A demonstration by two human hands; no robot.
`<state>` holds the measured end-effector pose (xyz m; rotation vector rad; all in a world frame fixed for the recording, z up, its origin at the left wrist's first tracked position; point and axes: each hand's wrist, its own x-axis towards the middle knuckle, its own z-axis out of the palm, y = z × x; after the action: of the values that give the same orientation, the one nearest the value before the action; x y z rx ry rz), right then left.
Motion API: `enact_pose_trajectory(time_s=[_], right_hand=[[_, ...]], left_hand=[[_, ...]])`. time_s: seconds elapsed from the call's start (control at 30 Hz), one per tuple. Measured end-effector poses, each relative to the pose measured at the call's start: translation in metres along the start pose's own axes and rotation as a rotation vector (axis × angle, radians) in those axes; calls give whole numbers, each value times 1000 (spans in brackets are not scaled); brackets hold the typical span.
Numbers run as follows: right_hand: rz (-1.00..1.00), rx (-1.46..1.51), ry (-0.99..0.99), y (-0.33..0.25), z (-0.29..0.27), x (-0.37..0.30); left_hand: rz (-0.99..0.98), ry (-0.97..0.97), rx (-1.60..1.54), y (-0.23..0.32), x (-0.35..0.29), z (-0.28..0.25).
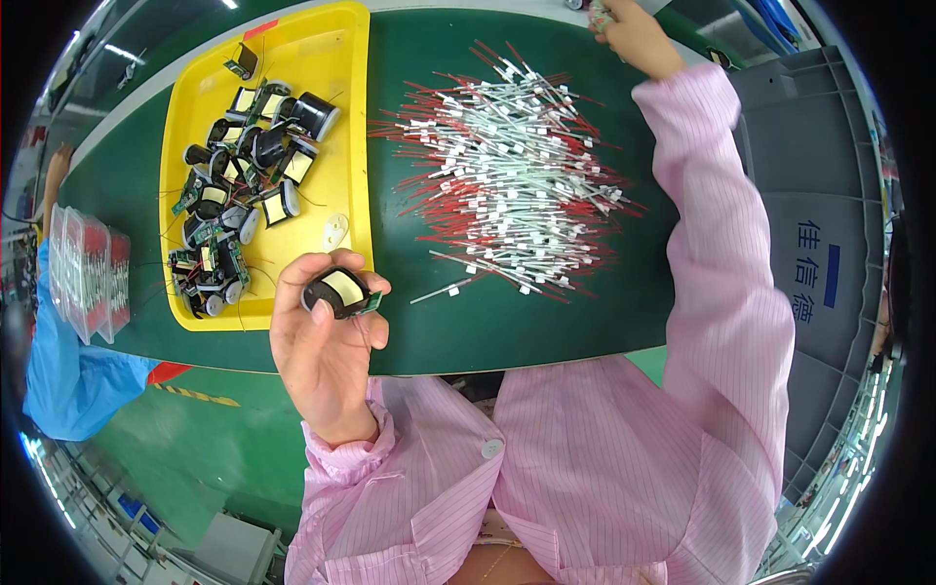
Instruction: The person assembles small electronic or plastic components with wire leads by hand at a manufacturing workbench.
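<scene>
My left hand [327,361] is closed around a small black electronic unit [343,291] near the table's front edge. The unit has a cream pad on its face and a bit of green circuit board at its side. Far off at the upper right, my right hand [639,41] curls its fingers around a small pale, mottled thing [602,18], too small and cut off to name. Between the two hands lies a wide heap of thin red-and-white wires [517,175] with white connectors.
A yellow tray [336,97] holds several similar black units [278,146] and a pale oval piece [334,231]. Clear plastic boxes [93,273] stand at the left edge, beside another person's blue sleeve [83,380]. A grey crate [795,166] is at my right.
</scene>
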<state>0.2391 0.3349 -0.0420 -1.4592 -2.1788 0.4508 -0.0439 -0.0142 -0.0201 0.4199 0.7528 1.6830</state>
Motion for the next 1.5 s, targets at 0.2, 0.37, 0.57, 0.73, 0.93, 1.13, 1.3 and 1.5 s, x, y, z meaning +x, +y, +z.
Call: enact_pose_trajectory(time_s=[0.2,0.37,0.57,0.73,0.93,1.13,1.3,1.5], right_hand=[[-161,552,-95,24,-18,51],[-96,507,-117,-101,-24,-16],[-804,363,-397,-169,-48,-147],[-790,343,-175,-177,-51,-193],[-743,375,-97,-184,-64,-208],[-279,934,-282,-177,-69,-220],[206,1564,-475,-175,-44,-252],[178,1276,-188,-188,-44,-263]], left_hand=[[98,14,203,2,-3,11],[133,116,387,1,-6,5],[161,32,553,-2,-3,25],[150,-314,840,9,2,56],[162,-425,856,1,-5,59],[175,-465,725,-2,-12,63],[416,-407,878,-13,-16,76],[490,-495,985,-17,-13,79]])
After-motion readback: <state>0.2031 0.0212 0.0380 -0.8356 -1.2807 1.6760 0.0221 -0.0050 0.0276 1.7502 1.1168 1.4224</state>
